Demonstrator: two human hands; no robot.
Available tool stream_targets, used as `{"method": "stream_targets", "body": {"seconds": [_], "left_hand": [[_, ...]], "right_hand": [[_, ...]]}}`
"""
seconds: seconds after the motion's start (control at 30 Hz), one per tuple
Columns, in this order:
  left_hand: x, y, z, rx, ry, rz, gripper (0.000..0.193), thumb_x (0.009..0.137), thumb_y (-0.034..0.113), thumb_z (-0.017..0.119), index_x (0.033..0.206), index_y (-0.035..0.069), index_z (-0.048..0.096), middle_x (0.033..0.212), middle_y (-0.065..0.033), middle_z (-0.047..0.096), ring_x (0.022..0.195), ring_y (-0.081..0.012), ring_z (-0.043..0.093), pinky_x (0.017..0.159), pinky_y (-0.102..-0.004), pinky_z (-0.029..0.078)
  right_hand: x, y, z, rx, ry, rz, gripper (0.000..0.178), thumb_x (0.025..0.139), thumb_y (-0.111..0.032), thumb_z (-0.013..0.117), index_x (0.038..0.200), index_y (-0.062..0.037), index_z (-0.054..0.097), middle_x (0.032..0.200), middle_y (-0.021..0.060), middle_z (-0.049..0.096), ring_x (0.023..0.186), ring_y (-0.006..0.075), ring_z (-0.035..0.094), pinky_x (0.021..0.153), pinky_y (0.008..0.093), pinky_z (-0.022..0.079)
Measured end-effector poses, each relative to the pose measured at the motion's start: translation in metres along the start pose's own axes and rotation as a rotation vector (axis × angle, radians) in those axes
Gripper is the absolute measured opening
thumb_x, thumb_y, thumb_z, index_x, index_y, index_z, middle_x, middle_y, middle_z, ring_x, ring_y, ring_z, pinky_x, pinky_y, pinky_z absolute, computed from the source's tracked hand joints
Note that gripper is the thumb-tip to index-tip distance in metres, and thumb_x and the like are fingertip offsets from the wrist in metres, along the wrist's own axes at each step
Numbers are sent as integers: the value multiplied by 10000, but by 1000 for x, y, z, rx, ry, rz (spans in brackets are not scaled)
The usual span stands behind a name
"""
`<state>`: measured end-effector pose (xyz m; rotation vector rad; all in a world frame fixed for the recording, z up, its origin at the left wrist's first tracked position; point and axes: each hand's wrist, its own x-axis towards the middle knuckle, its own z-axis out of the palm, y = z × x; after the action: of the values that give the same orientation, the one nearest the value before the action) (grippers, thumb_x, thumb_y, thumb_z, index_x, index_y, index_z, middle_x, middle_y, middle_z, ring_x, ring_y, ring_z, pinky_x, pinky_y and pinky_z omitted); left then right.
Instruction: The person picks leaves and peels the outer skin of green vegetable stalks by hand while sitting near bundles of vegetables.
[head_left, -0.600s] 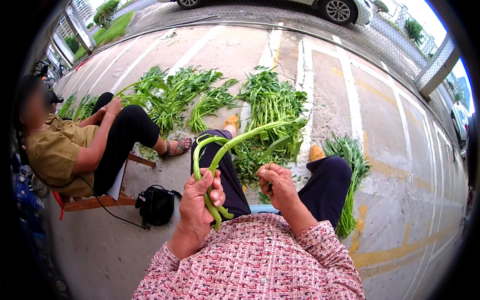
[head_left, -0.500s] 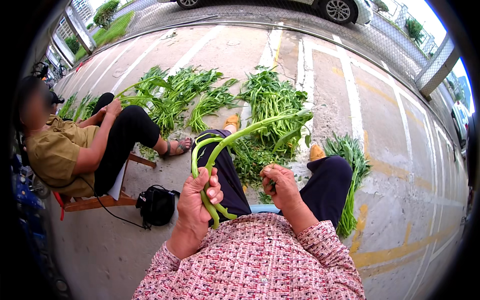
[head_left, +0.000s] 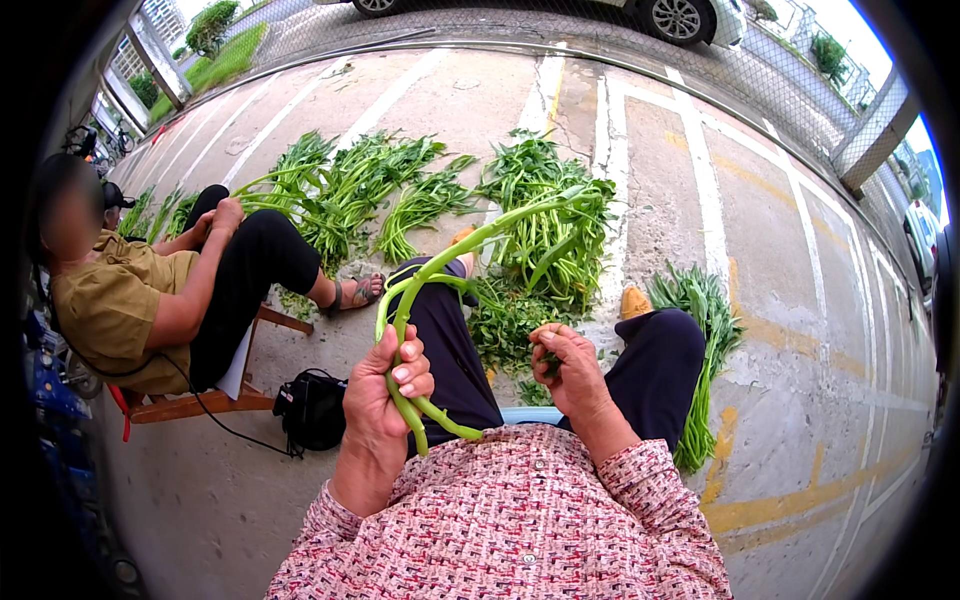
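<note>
My left hand (head_left: 385,385) is closed around the lower part of long, thick green water spinach stems (head_left: 408,310). Their cut ends stick out below my fist, and the stems arch up and right to a leafy tip. Apart from them, to the right, my right hand (head_left: 572,375) has its fingers curled in, with dark green leaves (head_left: 548,367) partly hidden under them. Beyond my hands, a pile of loose leaves (head_left: 505,325) lies on the ground between my feet. A large bunch of water spinach (head_left: 540,225) lies just past it.
More water spinach (head_left: 365,185) is spread at the far left, and another bunch (head_left: 700,350) lies beside my right leg. On the left a person (head_left: 150,290) sits on a wooden stool (head_left: 200,405), holding a stem. A black bag (head_left: 312,412) stands near it. A wire fence (head_left: 560,30) runs behind.
The stems in my left hand have tilted, their leafy tip shifting left and up over the bunch. My right hand has moved slightly right, its fingers a little looser.
</note>
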<state>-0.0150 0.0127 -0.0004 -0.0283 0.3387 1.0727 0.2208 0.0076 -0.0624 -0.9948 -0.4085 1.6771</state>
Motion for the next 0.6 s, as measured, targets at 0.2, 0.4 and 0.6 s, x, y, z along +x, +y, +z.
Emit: {"method": "stream_targets", "body": {"seconds": [0.2,0.4,0.6], "left_hand": [[-1,4,2,-32,-37,0,269,922,219,470,979,-38,527,727,-62,505,535,-113,470,461,-244,399],[-1,5,2,-24,-62,13,271,923,215,467,983,-43,524,734,-71,511,532,-116,475,454,-247,401],[-3,5,6,26,-55,59,265,919,207,475,987,-44,525,729,-75,518,521,-117,474,439,-247,397]], "right_hand": [[1,-1,-6,33,4,33,70,837,-126,550,836,-68,589,678,-8,526,561,76,465,474,196,364],[1,-5,-11,47,138,6,75,844,-140,549,893,-90,579,712,-14,535,585,88,491,475,207,377],[2,-12,-32,4,267,-38,93,864,-142,513,932,-109,568,756,-15,548,602,91,524,473,217,393]]}}
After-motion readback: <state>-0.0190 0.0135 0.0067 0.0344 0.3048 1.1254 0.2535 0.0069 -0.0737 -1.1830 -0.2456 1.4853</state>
